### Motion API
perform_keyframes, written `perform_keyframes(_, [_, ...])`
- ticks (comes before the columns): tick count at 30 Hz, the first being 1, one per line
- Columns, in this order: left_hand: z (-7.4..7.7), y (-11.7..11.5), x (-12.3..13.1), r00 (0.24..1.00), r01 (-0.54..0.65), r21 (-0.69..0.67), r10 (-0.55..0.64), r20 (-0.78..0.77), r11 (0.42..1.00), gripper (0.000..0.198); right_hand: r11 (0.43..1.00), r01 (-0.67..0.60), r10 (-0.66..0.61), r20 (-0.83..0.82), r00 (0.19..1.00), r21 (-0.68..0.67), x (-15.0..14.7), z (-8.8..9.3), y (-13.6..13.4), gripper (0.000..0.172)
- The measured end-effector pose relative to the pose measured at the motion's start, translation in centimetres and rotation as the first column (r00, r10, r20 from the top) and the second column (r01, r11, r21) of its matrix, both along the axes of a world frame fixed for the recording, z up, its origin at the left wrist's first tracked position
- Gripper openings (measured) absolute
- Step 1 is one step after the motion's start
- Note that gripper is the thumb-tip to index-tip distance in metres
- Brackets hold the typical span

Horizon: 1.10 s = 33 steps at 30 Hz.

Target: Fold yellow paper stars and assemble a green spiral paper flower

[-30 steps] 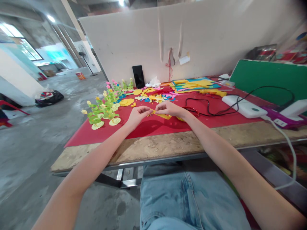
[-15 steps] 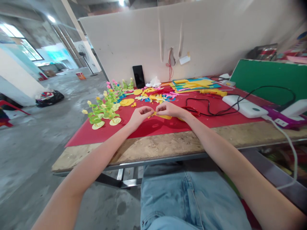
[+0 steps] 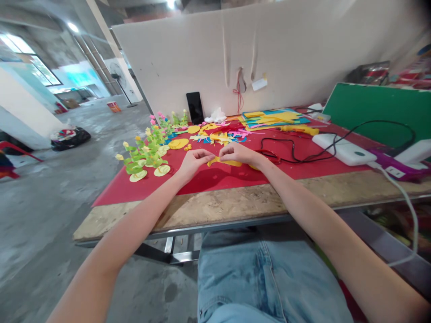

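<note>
Over the red table covering (image 3: pixel 161 190), both of my hands pinch at a strip of yellow paper (image 3: pixel 230 163). My left hand (image 3: pixel 196 160) has thumb and fingers closed at the strip's left end. My right hand (image 3: pixel 237 153) bends over it from the right, fingertips pressed together on the paper. Exactly how the strip runs between the fingertips is too small to make out. To the left stand several small green paper plants (image 3: pixel 138 157) with yellow and pink tips on round pale bases. Yellow paper discs (image 3: pixel 178 143) lie beside them.
Coloured paper scraps (image 3: pixel 218 134) are heaped behind my hands, with a phone (image 3: pixel 195 108) leaning on the white panel. Paper sheets (image 3: pixel 276 117) and a yellow-handled tool (image 3: pixel 299 129) lie at the back right. A black cable (image 3: pixel 296 159) and a white power strip (image 3: pixel 343 150) occupy the right.
My left hand's fingertips have shifted slightly left and down, a little apart from the right hand's. The right hand has barely moved.
</note>
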State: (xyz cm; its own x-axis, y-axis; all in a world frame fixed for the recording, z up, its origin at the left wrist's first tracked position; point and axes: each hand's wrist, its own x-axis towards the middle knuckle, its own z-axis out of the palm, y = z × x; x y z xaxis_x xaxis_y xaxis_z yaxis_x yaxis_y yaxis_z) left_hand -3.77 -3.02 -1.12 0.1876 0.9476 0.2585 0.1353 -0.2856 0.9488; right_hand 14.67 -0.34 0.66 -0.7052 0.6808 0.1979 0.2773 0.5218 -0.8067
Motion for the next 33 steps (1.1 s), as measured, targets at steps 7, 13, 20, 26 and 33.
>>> perform_keyframes(7, [0.66,-0.48,-0.1,0.999,0.026,0.008,-0.026,-0.033,1.0,0.018,0.998,-0.033,0.029,0.078,0.997,0.056,0.11,0.01,-0.18,0.023])
perform_keyframes(13, [0.16,-0.16,0.06,1.0,0.007,-0.013,-0.007,-0.011,1.0,0.031,0.999,0.029,-0.029,-0.018,0.999,0.023,-0.25,-0.08,-0.15,0.023])
perform_keyframes(20, [0.15,-0.05,-0.11,0.996,0.087,0.008,-0.088,0.031,0.996,0.029,0.987,0.123,-0.101,-0.192,0.976,0.104,-0.18,0.12,-0.23,0.019])
perform_keyframes(26, [0.2,-0.36,-0.21,0.982,0.11,0.088,-0.095,-0.166,0.99,0.03,0.996,0.046,-0.04,-0.086,0.996,0.076,-0.4,-0.07,-0.39,0.03])
perform_keyframes(33, [0.24,-0.56,-0.12,0.971,0.147,0.118,-0.12,-0.206,0.982,0.029,0.995,0.052,-0.043,-0.101,0.994,0.089,-0.44,-0.3,-0.13,0.029])
